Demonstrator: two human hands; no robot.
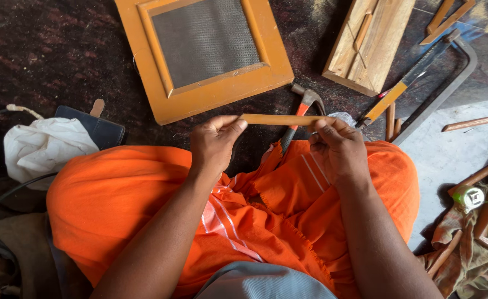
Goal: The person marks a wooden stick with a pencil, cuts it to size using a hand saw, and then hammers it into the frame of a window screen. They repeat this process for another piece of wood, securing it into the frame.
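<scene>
Both hands pinch a thin wooden strip (280, 119) level above the lap: left hand (213, 145) at one end, right hand (338, 148) at the other. Judged an inspecting step; any next move needs steady end grips. Hammer (299, 113) lies just beyond.

Wooden strip (280, 119) smooth, matt; frame (211, 94) painted wood; orange cloth (144, 205) woven.

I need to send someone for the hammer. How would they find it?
Start at the big orange wooden frame on the dark floor, then look past its lower right corner. The hammer lies there, beyond the thin wooden strip, alone in having a red-orange handle and metal claw head.
</scene>
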